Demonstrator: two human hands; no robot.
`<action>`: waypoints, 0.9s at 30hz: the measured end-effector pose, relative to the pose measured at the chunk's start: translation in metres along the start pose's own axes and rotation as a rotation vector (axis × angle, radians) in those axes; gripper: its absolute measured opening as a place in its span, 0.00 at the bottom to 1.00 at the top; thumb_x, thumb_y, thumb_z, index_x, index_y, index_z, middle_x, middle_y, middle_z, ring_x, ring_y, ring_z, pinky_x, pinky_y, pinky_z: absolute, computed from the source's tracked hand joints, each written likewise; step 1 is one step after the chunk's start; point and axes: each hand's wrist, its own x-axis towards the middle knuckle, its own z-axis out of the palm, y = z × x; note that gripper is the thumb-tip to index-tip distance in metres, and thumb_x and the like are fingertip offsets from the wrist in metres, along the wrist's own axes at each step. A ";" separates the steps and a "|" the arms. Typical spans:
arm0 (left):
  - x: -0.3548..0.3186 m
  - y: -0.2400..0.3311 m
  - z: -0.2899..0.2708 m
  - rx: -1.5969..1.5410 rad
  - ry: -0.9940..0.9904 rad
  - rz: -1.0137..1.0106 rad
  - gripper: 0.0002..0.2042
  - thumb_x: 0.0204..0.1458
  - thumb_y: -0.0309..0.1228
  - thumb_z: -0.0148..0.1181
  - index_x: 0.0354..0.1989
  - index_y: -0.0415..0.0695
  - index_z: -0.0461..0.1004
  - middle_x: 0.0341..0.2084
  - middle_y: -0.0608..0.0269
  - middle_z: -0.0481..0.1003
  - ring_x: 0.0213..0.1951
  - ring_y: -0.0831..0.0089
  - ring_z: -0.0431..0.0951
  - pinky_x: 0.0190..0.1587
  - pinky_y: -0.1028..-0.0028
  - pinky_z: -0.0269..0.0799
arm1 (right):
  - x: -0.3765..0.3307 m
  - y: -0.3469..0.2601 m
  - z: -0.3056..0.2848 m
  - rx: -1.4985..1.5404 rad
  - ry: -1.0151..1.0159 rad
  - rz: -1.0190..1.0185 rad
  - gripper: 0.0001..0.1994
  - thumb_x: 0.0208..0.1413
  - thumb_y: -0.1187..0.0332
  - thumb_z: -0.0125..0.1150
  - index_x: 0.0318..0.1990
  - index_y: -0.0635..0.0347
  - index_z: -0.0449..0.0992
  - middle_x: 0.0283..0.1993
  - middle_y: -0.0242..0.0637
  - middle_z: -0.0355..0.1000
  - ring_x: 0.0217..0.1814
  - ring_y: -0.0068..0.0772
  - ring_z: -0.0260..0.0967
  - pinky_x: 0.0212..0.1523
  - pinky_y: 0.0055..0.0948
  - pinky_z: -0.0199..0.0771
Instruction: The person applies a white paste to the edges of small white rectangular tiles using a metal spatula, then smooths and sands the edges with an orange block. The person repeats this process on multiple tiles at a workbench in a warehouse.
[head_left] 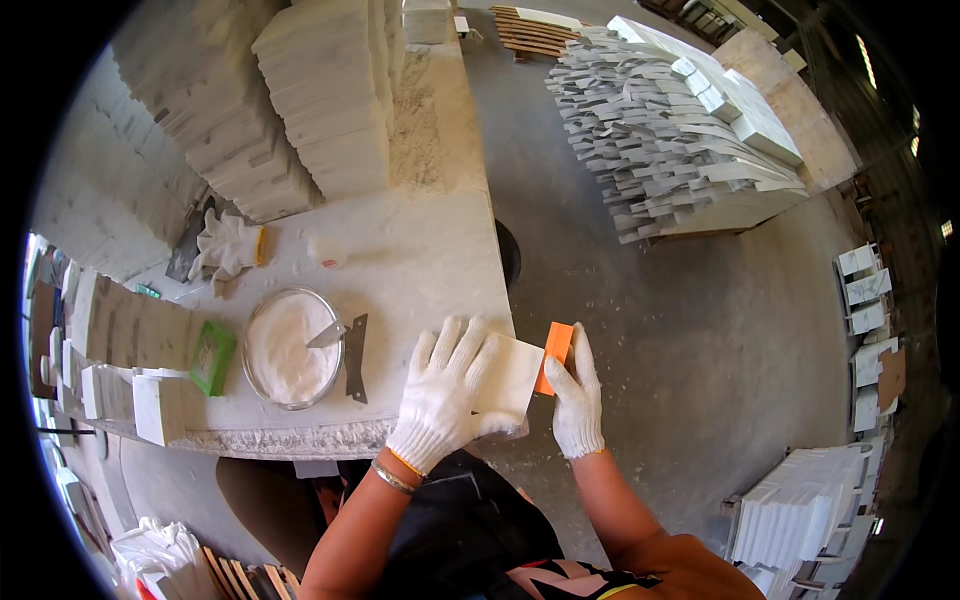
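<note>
My left hand (445,390), in a white knit glove, lies spread over a small white stone tile (512,378) and holds it at the near right corner of the white worktable (420,250). My right hand (575,395), also gloved, grips an orange rubbing block (554,352) pressed against the tile's right edge. Both forearms come in from the lower edge.
A round metal bowl (293,348) of white paste with a scraper in it stands left of my hands, a dark blade (356,358) beside it. A green sponge (212,357) and spare gloves (228,245) lie further left. Stacks of white tiles (320,100) crowd the table's back; more piles (680,130) stand on the floor.
</note>
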 end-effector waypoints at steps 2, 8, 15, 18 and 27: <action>-0.001 -0.003 0.000 0.011 0.027 0.010 0.50 0.29 0.61 0.71 0.60 0.37 0.71 0.62 0.49 0.70 0.63 0.48 0.66 0.63 0.51 0.61 | -0.004 0.000 -0.003 0.006 -0.006 -0.031 0.43 0.64 0.62 0.63 0.78 0.69 0.46 0.82 0.47 0.47 0.82 0.37 0.46 0.78 0.34 0.47; 0.005 0.001 0.001 -0.012 -0.021 0.002 0.50 0.30 0.62 0.71 0.60 0.38 0.71 0.62 0.49 0.69 0.64 0.48 0.66 0.64 0.51 0.60 | -0.017 -0.006 0.007 -0.076 -0.012 -0.112 0.42 0.65 0.63 0.62 0.79 0.69 0.45 0.81 0.47 0.49 0.82 0.37 0.46 0.78 0.33 0.48; 0.000 -0.001 0.000 -0.002 -0.001 0.001 0.50 0.29 0.62 0.71 0.60 0.39 0.71 0.61 0.50 0.69 0.64 0.49 0.66 0.63 0.52 0.60 | -0.022 -0.012 0.001 -0.062 -0.059 -0.092 0.41 0.65 0.62 0.62 0.78 0.69 0.46 0.79 0.46 0.52 0.79 0.35 0.51 0.77 0.33 0.51; 0.002 -0.002 0.001 -0.028 -0.075 -0.011 0.50 0.37 0.67 0.65 0.63 0.38 0.70 0.65 0.46 0.67 0.67 0.45 0.64 0.67 0.47 0.57 | -0.016 -0.004 0.003 -0.286 -0.017 -0.164 0.41 0.65 0.62 0.61 0.78 0.68 0.47 0.79 0.46 0.53 0.80 0.37 0.51 0.77 0.33 0.50; 0.002 0.017 -0.005 0.032 -0.144 -0.180 0.53 0.36 0.65 0.71 0.66 0.37 0.67 0.70 0.38 0.61 0.70 0.38 0.59 0.69 0.44 0.54 | 0.028 -0.025 -0.017 -0.145 -0.004 -0.185 0.41 0.66 0.56 0.63 0.77 0.69 0.52 0.79 0.48 0.54 0.80 0.38 0.52 0.77 0.34 0.51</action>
